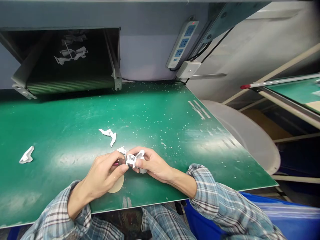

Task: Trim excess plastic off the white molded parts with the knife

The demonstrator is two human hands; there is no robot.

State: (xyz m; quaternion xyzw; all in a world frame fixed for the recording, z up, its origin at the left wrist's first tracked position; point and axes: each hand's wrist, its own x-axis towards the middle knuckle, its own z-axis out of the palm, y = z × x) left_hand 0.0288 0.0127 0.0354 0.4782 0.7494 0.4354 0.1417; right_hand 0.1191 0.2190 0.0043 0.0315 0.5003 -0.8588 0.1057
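My left hand point(106, 173) is closed, thumb and fingers bent around a small white plastic part point(121, 150) that pokes up past the fingertips. A bit of pink or red shows inside that hand; what it belongs to is hidden. My right hand point(151, 163) pinches white plastic pieces point(131, 160) with a curved, hollow shape, close against the left fingertips. Whether the pieces in both hands are joined, I cannot tell. Beyond the hands lies a white angled plastic piece point(109, 135). Farther left rests another white plastic piece point(27, 155).
Both hands are above a green tabletop point(160, 123), over its front edge side. A tan disc point(117, 185) lies under my left hand. At the back left, a conveyor belt point(70, 75) carries white moulded parts point(71, 53). A power strip point(182, 43) is fixed to the panel. Blue bin point(287, 216) at lower right.
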